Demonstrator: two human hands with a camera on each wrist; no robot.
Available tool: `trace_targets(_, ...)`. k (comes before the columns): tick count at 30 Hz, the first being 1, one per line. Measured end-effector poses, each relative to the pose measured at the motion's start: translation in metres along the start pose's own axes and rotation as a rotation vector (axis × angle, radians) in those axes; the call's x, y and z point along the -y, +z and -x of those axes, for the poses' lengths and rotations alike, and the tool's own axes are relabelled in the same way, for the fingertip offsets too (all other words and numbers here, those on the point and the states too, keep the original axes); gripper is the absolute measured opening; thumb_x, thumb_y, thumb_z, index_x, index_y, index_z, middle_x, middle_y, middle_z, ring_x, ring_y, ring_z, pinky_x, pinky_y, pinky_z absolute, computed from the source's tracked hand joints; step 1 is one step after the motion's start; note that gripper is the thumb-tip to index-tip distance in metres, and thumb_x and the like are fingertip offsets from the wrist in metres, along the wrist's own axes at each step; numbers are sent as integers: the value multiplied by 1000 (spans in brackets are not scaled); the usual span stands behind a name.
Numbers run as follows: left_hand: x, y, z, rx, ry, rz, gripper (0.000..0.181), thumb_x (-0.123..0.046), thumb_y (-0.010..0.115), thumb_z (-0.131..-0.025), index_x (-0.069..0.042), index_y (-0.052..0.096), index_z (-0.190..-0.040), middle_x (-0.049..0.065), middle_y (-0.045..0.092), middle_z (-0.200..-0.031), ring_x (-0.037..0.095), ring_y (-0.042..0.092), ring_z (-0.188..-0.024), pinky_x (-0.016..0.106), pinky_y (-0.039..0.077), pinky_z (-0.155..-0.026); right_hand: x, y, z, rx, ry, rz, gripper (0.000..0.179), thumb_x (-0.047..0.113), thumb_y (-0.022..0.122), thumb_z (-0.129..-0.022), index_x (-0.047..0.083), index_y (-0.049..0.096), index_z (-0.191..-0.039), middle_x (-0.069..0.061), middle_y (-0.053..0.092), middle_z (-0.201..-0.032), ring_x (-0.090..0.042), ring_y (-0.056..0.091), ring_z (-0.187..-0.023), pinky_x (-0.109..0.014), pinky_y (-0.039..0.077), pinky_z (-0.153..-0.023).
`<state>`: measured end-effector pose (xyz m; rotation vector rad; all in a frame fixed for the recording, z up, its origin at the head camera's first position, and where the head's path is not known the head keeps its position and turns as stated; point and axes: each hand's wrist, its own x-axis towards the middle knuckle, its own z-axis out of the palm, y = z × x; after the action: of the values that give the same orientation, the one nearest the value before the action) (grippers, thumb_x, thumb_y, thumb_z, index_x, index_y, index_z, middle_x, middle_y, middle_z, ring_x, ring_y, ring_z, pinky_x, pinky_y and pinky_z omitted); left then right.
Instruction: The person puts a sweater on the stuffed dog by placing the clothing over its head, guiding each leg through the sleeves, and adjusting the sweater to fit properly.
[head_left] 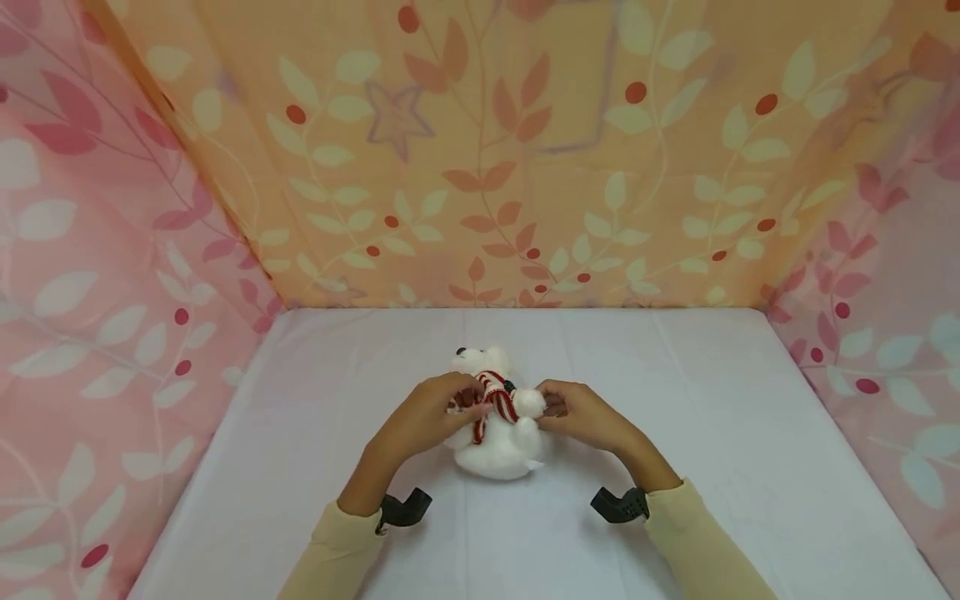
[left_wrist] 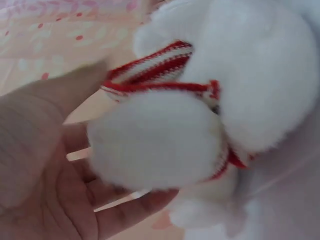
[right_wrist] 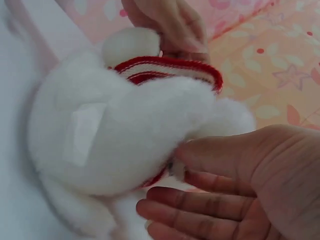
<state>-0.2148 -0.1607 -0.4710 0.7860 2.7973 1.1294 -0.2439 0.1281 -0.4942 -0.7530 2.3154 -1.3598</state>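
A white plush bear point(head_left: 498, 458) with a dark nose wears a red and white striped knitted scarf point(head_left: 498, 396). My left hand point(head_left: 438, 408) is at one side of its chest, and the left wrist view has the thumb at a loop of the scarf point(left_wrist: 160, 67) drawn out from the body. Behind a round white paw point(left_wrist: 155, 140) spread the other left fingers. At the opposite arm is my right hand point(head_left: 581, 412), its thumb touching the fur and its fingers extended below in the right wrist view. A white tag point(right_wrist: 85, 132) shows on the plush.
A white cloth covers the table point(head_left: 300, 433). Leaf-patterned fabric walls stand around it: orange at the back point(head_left: 480, 150), pink on the left point(head_left: 112, 292) and right point(head_left: 885, 333). Each wrist carries a black camera mount point(head_left: 622, 506).
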Motion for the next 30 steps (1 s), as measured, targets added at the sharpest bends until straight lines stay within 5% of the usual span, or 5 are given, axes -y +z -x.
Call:
trace_targets(5, 16, 0, 11, -68, -90, 307, 19, -15, 55, -106, -10, 70, -116, 4, 70, -108, 19, 66, -104, 34, 52, -90, -9, 8, 3, -43, 26, -50, 20, 7, 74, -91, 4, 66, -109, -5, 71, -99, -20, 68, -94, -27, 55, -77)
trace_targets(9, 25, 9, 22, -138, -308, 603, 21, -4, 49, -106, 0, 63, -121, 16, 66, -116, 29, 67, -108, 29, 55, -77, -18, 18, 7, -74, 50, -119, 21, 8, 71, -92, 1, 64, -110, -8, 75, -97, -18, 70, -88, -29, 56, -73)
trace_targets(13, 33, 21, 27, -187, -503, 900, 23, 0, 41, -106, 6, 54, -124, 14, 66, -110, 19, 69, -97, 27, 56, -69, -25, 25, 9, -101, 56, -178, 24, 11, 71, -94, -2, 68, -114, -11, 76, -100, -16, 72, -87, -29, 58, -72)
trace_targets(23, 37, 28, 34, -127, -507, 1288, 47, 11, 50, -100, 17, 38, -144, 7, 70, -112, 12, 69, -100, 23, 56, -83, -33, 33, 20, -265, -62, -94, 24, 3, 65, -96, -11, 69, -116, -21, 74, -103, -10, 72, -82, -26, 57, -67)
trace_targets(30, 30, 38, 36, -225, -567, 1307, 16, 11, 56, -97, 2, 66, -106, 6, 69, -100, 12, 70, -94, 23, 56, -84, -26, 38, 24, -294, -56, -63, 23, 1, 64, -97, -11, 69, -115, -21, 74, -101, -14, 73, -82, -26, 58, -66)
